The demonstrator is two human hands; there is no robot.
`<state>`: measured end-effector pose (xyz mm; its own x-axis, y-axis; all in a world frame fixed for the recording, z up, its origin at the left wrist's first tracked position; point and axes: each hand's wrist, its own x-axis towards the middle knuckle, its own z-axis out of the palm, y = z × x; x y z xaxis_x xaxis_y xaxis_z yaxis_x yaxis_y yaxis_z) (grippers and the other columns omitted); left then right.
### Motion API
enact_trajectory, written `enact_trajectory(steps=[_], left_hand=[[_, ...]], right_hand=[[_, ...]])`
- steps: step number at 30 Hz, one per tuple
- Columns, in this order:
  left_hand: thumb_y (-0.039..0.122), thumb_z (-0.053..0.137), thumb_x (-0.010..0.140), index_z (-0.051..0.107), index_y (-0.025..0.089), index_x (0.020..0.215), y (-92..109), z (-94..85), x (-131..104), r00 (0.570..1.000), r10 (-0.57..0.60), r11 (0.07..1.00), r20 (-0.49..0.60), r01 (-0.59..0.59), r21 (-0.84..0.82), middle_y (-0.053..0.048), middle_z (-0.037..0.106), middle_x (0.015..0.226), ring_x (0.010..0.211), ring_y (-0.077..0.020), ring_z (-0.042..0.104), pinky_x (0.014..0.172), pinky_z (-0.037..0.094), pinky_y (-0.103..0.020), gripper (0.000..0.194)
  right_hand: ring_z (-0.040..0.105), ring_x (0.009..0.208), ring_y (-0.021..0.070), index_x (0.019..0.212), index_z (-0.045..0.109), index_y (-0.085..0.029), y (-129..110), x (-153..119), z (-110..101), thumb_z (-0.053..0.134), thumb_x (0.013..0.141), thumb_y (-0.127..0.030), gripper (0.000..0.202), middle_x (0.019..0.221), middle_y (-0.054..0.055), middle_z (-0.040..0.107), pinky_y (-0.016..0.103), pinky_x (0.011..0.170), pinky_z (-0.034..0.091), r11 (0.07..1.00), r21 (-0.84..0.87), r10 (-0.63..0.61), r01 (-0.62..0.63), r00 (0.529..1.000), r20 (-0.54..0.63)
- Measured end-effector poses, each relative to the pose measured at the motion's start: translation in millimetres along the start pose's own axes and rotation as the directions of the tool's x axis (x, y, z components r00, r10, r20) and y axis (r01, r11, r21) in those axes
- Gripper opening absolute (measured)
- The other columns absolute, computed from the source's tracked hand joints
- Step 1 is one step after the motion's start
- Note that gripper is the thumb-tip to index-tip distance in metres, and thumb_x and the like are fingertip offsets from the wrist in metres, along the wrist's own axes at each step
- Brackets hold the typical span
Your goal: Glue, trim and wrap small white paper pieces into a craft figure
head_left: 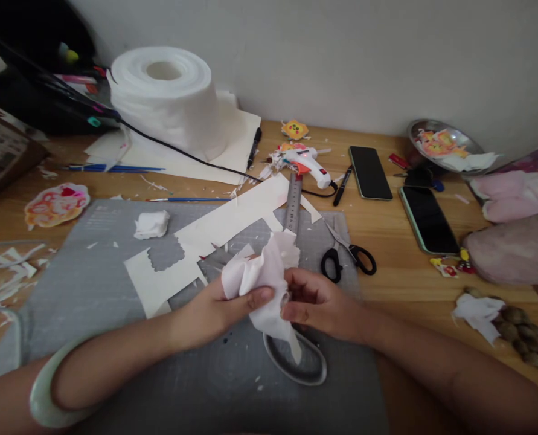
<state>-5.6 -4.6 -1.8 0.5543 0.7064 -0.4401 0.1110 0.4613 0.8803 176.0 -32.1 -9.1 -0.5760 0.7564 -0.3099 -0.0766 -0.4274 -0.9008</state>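
Observation:
A crumpled white cloth-like sheet is held between my two hands above the grey cutting mat. My left hand grips it from the left, thumb laid across its front. From the right, my right hand pinches its edge; small scalloped white edges show behind the sheet. Below the hands a clear oval dish-like piece lies on the mat, partly covered by the hanging sheet. Cut white card with a scalloped hole lies beyond, beside a metal ruler. Black-handled scissors rest open at the mat's right edge.
A large white roll stands at the back left on paper. A glue gun with a black cord lies near the wall. Two phones and a metal bowl of paper pieces are at right. A folded white wad sits on the mat.

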Motion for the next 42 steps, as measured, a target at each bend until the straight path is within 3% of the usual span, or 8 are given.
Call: enact_trajectory(steps=[6,9,16,27,30,33,38,42], left_hand=[[0.022,0.058,0.072,0.057,0.020,0.084,-1,1.0,0,0.987,0.150,0.980,0.066,-0.157,0.122,0.003,0.057,0.073,0.069,-0.0134,0.050,0.069,0.043,-0.020,0.012],[0.020,0.057,0.073,0.055,0.018,0.080,-2,-0.2,-1,0.985,0.126,0.987,0.121,-0.137,0.089,0.003,0.054,0.072,0.067,-0.0115,0.048,0.068,0.041,-0.019,0.008],[0.028,0.062,0.071,0.056,0.015,0.073,-2,-4.5,-2,0.980,-0.007,0.997,0.199,0.023,-0.075,0.003,0.053,0.067,0.061,-0.0091,0.044,0.058,0.038,-0.017,0.014],[0.031,0.070,0.064,0.066,0.014,0.074,0,-4.2,-1,0.975,-0.076,0.946,0.209,0.137,-0.295,-0.002,0.062,0.067,0.058,-0.0120,0.052,0.055,0.040,-0.020,0.020],[0.031,0.069,0.064,0.065,0.013,0.079,-5,-8.0,1,0.982,-0.081,0.920,0.172,0.140,-0.365,-0.003,0.063,0.067,0.057,-0.0139,0.054,0.054,0.042,-0.021,0.024],[0.032,0.068,0.064,0.064,0.011,0.078,-6,-8.0,2,0.988,-0.091,0.912,0.128,0.134,-0.388,-0.003,0.062,0.064,0.056,-0.0148,0.055,0.055,0.044,-0.023,0.025],[0.026,0.063,0.072,0.063,0.017,0.091,-1,-3.2,-2,0.995,-0.042,0.971,0.092,0.062,-0.229,0.000,0.064,0.072,0.065,-0.0143,0.057,0.062,0.045,-0.022,0.021],[0.019,0.058,0.077,0.058,0.023,0.108,-4,-4.2,-3,0.981,0.009,0.990,0.192,0.018,-0.137,-0.001,0.066,0.085,0.076,-0.0147,0.059,0.070,0.044,-0.023,0.032]], right_hand=[[0.041,0.060,0.0080,0.077,0.047,-0.014,1,1,0,0.056,0.076,-0.034,0.022,0.068,-0.002,0.044,0.020,0.054,0.034,0.981,-0.196,-0.023,0.010,0.998,-0.066],[0.039,0.056,0.0082,0.070,0.045,-0.015,0,1,-1,0.052,0.077,-0.037,0.024,0.063,-0.002,0.043,0.020,0.050,0.032,0.941,-0.336,-0.055,0.043,0.998,-0.028],[0.044,0.054,0.0074,0.071,0.047,-0.015,2,-1,-5,0.052,0.072,-0.056,0.042,0.062,-0.002,0.047,0.019,0.050,0.035,0.993,-0.112,-0.017,0.029,0.994,0.111],[0.045,0.052,0.0052,0.067,0.046,-0.013,7,0,-10,0.060,0.073,-0.043,0.033,0.059,-0.003,0.050,0.018,0.050,0.033,0.985,0.167,-0.080,0.043,0.972,0.223],[0.043,0.049,0.0047,0.067,0.045,-0.014,7,0,-11,0.061,0.073,-0.040,0.032,0.056,-0.004,0.048,0.018,0.049,0.032,0.966,0.247,-0.127,0.076,0.972,0.197],[0.039,0.046,0.0032,0.070,0.047,-0.013,5,0,-8,0.061,0.073,-0.040,0.031,0.057,-0.004,0.047,0.016,0.043,0.029,0.989,0.142,-0.059,0.043,0.992,0.115],[0.041,0.051,0.0036,0.082,0.050,-0.013,0,2,-1,0.064,0.069,-0.041,0.034,0.064,-0.004,0.048,0.015,0.043,0.032,0.999,0.039,0.020,-0.021,1.000,0.010],[0.041,0.047,0.0045,0.085,0.054,-0.012,-2,3,-1,0.059,0.071,-0.047,0.038,0.058,-0.004,0.047,0.017,0.042,0.033,0.997,0.033,0.064,-0.064,0.998,-0.015]])
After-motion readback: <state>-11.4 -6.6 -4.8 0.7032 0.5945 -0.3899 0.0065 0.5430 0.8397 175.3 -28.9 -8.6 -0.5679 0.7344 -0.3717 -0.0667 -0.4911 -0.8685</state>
